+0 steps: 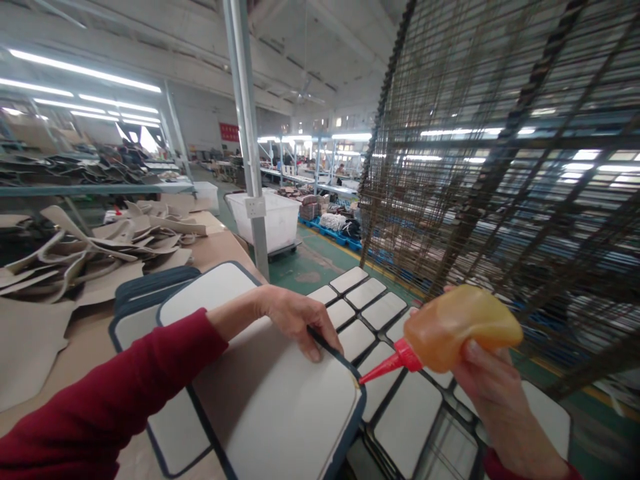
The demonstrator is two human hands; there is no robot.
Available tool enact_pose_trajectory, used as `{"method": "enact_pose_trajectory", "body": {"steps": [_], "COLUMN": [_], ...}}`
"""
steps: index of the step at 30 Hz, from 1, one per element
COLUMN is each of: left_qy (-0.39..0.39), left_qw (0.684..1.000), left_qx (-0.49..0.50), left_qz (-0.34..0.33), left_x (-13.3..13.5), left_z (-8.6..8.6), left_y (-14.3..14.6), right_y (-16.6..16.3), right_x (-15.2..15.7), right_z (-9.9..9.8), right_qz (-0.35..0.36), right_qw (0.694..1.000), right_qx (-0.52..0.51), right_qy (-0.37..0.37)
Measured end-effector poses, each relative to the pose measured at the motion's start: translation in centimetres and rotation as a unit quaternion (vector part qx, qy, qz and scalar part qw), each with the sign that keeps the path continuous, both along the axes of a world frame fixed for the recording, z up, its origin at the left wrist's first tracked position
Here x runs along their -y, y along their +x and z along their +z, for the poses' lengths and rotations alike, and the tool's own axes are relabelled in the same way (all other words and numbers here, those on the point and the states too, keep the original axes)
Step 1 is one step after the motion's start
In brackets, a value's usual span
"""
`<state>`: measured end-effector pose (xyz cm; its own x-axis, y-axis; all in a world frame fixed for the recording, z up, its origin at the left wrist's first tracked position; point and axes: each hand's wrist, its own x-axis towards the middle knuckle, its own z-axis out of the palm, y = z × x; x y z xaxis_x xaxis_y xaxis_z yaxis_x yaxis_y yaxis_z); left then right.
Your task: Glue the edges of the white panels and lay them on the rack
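Observation:
My left hand (300, 320) grips the far edge of a pale panel with a dark blue rim (280, 400), thumb on its face and the other fingers over the rim. In my right hand (485, 373) is an amber squeeze glue bottle (460, 327), tilted down to the left. Its red nozzle (385, 367) meets the panel's rim near the right corner, where a yellowish streak shows. Similar rimmed panels (175, 427) lie beneath and to the left.
Loose beige cut pieces (110, 247) are heaped on the brown tabletop (225, 250) at left. Several pale panels (407, 413) lie in rows on a rack at right. A wire mesh rack (480, 153) rises there. Behind stand a metal post (247, 147) and a white bin (275, 220).

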<state>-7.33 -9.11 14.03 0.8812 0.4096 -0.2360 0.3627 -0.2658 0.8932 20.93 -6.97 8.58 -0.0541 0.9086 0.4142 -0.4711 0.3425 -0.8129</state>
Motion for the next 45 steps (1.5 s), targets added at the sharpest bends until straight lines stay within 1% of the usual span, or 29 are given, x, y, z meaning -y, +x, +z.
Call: {"method": "enact_pose_trajectory", "body": {"steps": [3,6,9,12,17,18,22,27,33,38,42,45], "left_qy": [0.001,0.011,0.017,0.021,0.011,0.006,-0.009,-0.019,-0.024,-0.035,-0.044,-0.051], "left_qw": [1.0,1.0,1.0,0.999,0.998,0.998,0.995,0.993,0.992,0.991,0.99,0.989], "left_qx": [-0.008,-0.003,0.001,0.005,0.028,0.032,0.047,0.071,0.067,0.065,0.07,0.077], "left_qz": [-0.001,0.004,0.014,0.026,0.05,0.057,0.084,0.097,0.102,0.111,0.111,0.117], "left_x": [-0.1,-0.2,-0.4,-0.5,-0.4,-0.3,0.0,0.0,-0.1,0.1,0.2,0.2], "left_z": [-0.1,-0.2,-0.4,-0.7,-0.8,-0.7,-0.7,-1.3,-1.5,-1.4,-1.4,-1.7], "left_y": [-0.1,-0.2,-0.4,-0.8,-1.2,-1.3,-1.4,-1.7,-1.7,-1.7,-1.6,-1.6], "right_y": [-0.2,-0.4,-0.2,0.0,-0.1,-0.1,0.1,0.2,0.1,-0.1,-0.2,-0.1], "right_x": [0.0,0.1,0.3,0.3,-0.1,-0.2,-0.3,0.1,0.6,0.2,-0.1,-0.1], "right_z": [0.3,0.4,0.1,-0.4,-1.2,-1.3,-2.0,-2.4,-2.3,-1.7,-1.3,-1.6], "right_qz": [-0.006,-0.015,-0.029,-0.025,-0.095,-0.1,-0.089,-0.088,-0.069,-0.121,-0.129,-0.137], "right_qw": [1.0,1.0,0.999,0.999,0.994,0.994,0.995,0.995,0.997,0.992,0.991,0.99], "right_qx": [-0.003,-0.013,0.0,0.005,-0.034,-0.039,-0.044,-0.045,-0.039,-0.026,-0.038,-0.032], "right_qy": [0.006,-0.009,-0.031,-0.034,-0.033,-0.03,-0.023,-0.02,-0.011,0.009,0.007,0.011]}}
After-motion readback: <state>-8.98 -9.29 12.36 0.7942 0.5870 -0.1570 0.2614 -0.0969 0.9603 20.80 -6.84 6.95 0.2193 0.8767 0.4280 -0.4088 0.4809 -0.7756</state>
